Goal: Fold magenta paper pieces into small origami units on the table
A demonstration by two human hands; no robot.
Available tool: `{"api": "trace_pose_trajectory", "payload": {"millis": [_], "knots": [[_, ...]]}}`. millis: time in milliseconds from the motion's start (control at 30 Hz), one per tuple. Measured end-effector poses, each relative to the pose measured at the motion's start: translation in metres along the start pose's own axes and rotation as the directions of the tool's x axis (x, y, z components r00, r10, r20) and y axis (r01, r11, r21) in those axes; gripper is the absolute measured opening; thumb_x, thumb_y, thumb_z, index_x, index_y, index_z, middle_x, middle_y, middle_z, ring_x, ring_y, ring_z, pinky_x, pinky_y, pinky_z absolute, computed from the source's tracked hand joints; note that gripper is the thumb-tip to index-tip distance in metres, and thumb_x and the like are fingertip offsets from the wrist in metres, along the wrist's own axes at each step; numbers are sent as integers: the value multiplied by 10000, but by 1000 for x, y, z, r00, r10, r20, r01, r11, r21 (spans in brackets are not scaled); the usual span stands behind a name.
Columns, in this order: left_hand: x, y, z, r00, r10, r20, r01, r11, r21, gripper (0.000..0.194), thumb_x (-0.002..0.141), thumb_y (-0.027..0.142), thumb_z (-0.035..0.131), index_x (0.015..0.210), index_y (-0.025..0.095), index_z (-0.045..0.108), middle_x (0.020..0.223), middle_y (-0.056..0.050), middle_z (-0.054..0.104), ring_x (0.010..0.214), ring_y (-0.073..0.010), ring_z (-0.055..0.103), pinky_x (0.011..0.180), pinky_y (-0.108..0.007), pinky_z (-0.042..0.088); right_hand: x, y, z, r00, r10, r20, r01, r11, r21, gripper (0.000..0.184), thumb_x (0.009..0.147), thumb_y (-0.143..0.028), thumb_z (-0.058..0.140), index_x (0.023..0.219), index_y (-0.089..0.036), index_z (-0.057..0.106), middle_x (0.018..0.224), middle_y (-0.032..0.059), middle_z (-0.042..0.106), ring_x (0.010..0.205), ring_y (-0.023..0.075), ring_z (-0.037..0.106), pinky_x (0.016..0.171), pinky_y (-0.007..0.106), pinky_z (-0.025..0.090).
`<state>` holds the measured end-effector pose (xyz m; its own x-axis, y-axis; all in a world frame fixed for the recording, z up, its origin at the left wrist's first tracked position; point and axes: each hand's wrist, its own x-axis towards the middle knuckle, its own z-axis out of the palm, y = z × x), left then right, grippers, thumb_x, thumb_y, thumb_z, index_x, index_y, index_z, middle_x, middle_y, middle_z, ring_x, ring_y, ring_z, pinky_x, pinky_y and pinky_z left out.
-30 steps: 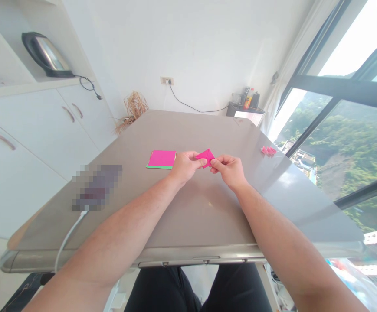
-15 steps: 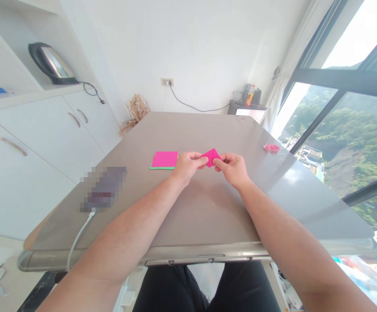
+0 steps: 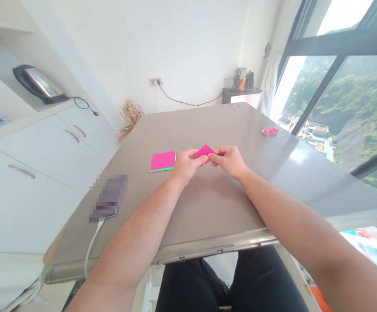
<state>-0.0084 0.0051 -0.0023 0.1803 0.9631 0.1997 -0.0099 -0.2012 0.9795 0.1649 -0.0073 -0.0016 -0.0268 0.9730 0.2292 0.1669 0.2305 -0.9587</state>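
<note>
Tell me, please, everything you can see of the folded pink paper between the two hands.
The folded pink paper is small and bright, with one corner pointing toward the far side of the table. The left hand pinches its left side and the right hand its right, with the thumbs toward the viewer. The hands cover parts of it, so its full outline is hidden. Whether it touches the table is unclear.

Left of the left hand, a blurred dark device with a white cable lies on the tabletop. Farther left, I see an electric kettle on a shelf. Dried stalks rise beyond that hand; beyond the right hand, a red-capped bottle.
</note>
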Motion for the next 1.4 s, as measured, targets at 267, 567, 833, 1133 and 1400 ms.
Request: {"api": "trace_pose_trajectory", "payload": {"millis": [267,567,833,1133,1400], "knots": [[6,-8,-2,993,25,-117,-22,999,28,203,676,332,786,756,164,706,749,-35,713,696,-151,639,704,-312,522,1,-2,1,1000,19,23,-19,1000,-1,164,729,-326,718,669,-180,673,581,12,645,570,136,578,543,265,435],[5,-10,0,980,103,-171,-91,993,76,205,697,340,784,740,157,706,687,-23,693,633,-128,618,646,-271,508,1,-2,3,999,23,42,-25,999,36,126,745,-285,688,691,-174,666,574,-1,621,572,126,576,575,262,461],[5,-11,2,970,111,-216,-84,988,132,189,708,334,771,727,174,671,651,1,661,611,-134,600,634,-277,501,7,7,1,997,10,-73,-9,1000,7,184,765,-366,711,747,-188,664,603,-9,624,562,125,578,559,269,474],[-1,-9,5,802,598,-15,-415,574,706,70,821,268,671,846,214,708,832,-38,699,785,-178,623,769,-318,477,-2,-2,19,996,-56,62,41,974,223,291,758,-414,762,924,-184,699,919,62,743,805,174,684,633,273,560],[-1,-8,10,883,369,-289,-241,886,397,221,786,271,690,992,205,646,951,-54,697,818,-166,659,691,-292,530,5,6,8,998,35,45,-44,974,224,196,816,-358,695,768,-168,689,669,44,711,635,152,667,648,291,567]]}}
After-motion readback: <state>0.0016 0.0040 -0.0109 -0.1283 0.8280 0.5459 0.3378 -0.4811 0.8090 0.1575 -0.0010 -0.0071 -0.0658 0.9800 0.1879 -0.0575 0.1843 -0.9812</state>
